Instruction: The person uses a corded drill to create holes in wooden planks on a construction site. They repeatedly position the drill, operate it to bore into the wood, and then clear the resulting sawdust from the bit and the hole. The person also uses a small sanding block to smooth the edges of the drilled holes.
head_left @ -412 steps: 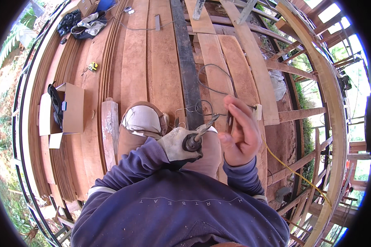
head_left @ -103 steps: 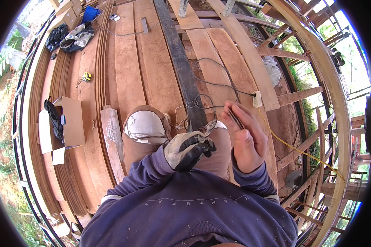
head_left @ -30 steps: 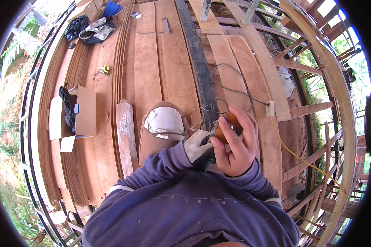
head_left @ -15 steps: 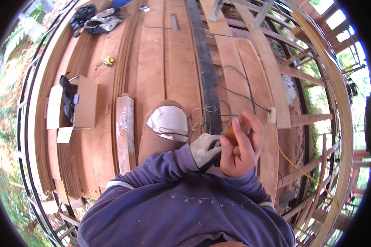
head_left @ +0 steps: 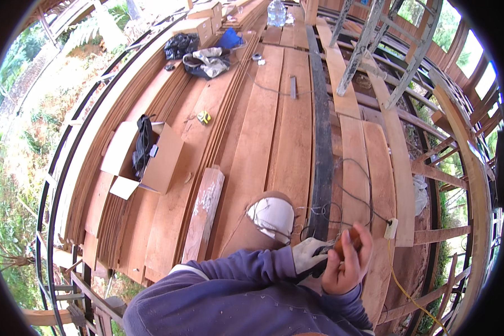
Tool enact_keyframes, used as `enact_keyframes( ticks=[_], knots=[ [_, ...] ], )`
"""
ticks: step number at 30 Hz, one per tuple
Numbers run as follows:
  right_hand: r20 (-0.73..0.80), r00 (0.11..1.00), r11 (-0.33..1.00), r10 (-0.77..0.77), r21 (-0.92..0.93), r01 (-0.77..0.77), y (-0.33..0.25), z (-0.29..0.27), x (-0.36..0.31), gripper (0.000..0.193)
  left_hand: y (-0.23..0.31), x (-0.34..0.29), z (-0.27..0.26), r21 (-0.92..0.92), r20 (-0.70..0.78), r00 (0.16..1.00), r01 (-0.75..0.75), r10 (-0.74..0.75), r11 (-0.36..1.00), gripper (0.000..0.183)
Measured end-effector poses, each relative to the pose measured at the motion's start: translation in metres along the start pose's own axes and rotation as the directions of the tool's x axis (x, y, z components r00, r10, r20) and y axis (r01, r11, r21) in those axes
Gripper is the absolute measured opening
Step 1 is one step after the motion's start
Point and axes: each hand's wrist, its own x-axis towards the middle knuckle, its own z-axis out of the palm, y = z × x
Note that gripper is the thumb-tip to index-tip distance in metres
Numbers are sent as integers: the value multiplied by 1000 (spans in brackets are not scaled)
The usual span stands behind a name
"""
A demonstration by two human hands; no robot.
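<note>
My left hand, in a pale work glove, is closed round a dark tool whose kind is mostly hidden by my hands. My bare right hand is just beside it, fingers bent round an orange-brown, rounded piece. That piece meets the dark tool's end; its exact shape is hidden. In front of my hands, thin grey wire and dark cable lie over a black beam. My bent knee, with a white pad, rests left of the hands.
Reddish planks run away from me. On the left are an open cardboard box, a yellow tape measure and a paint-marked timber piece. A white socket block with a yellow cord lies right. A ladder stands far right.
My view has tilted up and swung left, so the scene sits lower and further right. Both hands stay together at the dark tool and orange-brown piece.
</note>
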Motion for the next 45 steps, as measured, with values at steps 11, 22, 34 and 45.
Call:
enact_keyframes(
  ticks=[11,22,34,45],
  knots=[
    [-9,997,997,74,32,-74,2,-6,11,37,-6,2,3,-104,146,964,239,-223,965,32],
    [16,999,999,41,13,-42,2,-7,3,37,-59,-19,20,-106,-30,971,233,-238,967,36],
    [-34,999,1000,8,19,-7,13,-2,4,40,-17,-11,10,178,-95,986,149,-134,973,31],
    [-1,1000,999,18,-48,-18,13,-7,-8,45,-47,-26,17,220,37,989,134,-146,966,36]
  ],
)
